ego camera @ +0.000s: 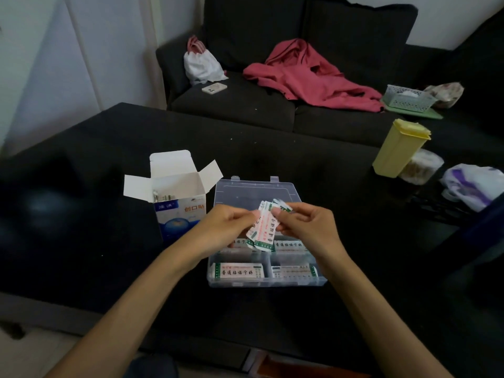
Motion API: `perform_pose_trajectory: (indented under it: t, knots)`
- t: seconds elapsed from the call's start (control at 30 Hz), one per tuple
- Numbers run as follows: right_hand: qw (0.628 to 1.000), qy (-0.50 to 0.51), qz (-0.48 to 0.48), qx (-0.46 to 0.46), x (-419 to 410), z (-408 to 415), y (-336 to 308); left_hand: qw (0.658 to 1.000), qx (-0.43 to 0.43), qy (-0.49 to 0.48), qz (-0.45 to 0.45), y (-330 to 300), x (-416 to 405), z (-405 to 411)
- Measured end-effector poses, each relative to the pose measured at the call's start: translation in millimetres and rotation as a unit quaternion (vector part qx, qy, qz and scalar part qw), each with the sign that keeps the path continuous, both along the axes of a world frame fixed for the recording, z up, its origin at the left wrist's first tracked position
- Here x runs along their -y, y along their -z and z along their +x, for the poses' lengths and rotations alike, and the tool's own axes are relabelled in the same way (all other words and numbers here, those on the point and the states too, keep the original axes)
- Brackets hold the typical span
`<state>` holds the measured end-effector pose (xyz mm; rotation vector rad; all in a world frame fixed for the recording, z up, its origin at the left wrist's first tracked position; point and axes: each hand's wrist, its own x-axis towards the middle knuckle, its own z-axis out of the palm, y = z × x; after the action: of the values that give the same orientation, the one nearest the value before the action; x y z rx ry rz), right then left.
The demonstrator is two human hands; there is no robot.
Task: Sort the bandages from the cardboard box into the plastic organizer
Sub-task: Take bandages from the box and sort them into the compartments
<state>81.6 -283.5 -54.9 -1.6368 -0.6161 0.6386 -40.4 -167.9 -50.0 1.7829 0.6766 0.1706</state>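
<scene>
Your left hand [229,227] and your right hand [308,227] are both up over the plastic organizer [294,197]. Together they hold a small bunch of bandages [263,230]. Your left fingers [249,215] curl and pinch the bunch on its left side. Your right fingers [289,214] curl and pinch it on the right, near the top. The wrappers are white with green ends, red small print and dark Chinese writing, but it is too blurry to read here.

The organizer sits open on the dark counter [272,159], with its clear lid tipped back. More bandages lie flat in its front parts, one stack [237,271] on the left and one stack [294,271] on the right. The left stack shows dark Chinese letters that are hard to make out.

The cardboard box [177,197] stands just left of the organizer with its flaps open. Its blue and white front says 创口贴 in orange. A few bandages peek out of its top.
</scene>
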Motion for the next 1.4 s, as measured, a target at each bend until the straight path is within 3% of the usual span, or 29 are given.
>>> perform_pose_trajectory:
  t: [0.2, 0.3, 0.43, 0.53, 0.77, 0.93, 1.17, 1.27, 1.4]
  knots:
    - [1.000, 0.001, 0.005, 0.013, -1.7, 3.3, 2.7, 0.999, 0.009, 0.044, 0.025, 1.2, 1.3, 4.4]
    - [0.997, -0.069, -0.020, -0.010, 1.3, 13.5, -3.8, 0.997, -0.004, 0.074, 0.032, -1.1, 2.5, 8.8]
    - [0.986, -0.151, -0.064, 0.032, 10.1, 25.3, -8.3, 0.992, -0.031, 0.110, 0.049, 0.6, 3.4, 14.7]
    - [0.990, -0.129, -0.061, 0.021, 15.3, 33.1, -5.7, 0.990, -0.014, 0.116, 0.074, 4.1, 6.1, 19.2]
    - [1.000, -0.018, -0.009, 0.007, 13.3, 51.3, -0.3, 0.948, 0.046, 0.033, 0.313, 7.3, 9.1, 38.2]
    - [0.998, -0.050, -0.031, -0.019, 15.6, 64.3, 0.1, 0.945, 0.041, 0.076, 0.317, 10.0, 0.7, 49.3]
    - [0.979, -0.042, -0.101, 0.172, 12.3, 70.9, 15.6, 0.927, 0.006, 0.059, 0.372, 23.7, -6.0, 55.1]
    - [0.969, -0.049, -0.124, 0.207, 9.1, 71.9, 23.9, 0.922, 0.005, 0.056, 0.383, 27.9, -11.6, 53.9]
    - [0.971, -0.048, -0.137, 0.188, 7.0, 74.9, 29.3, 0.926, 0.003, 0.042, 0.376, 27.9, -15.9, 52.6]
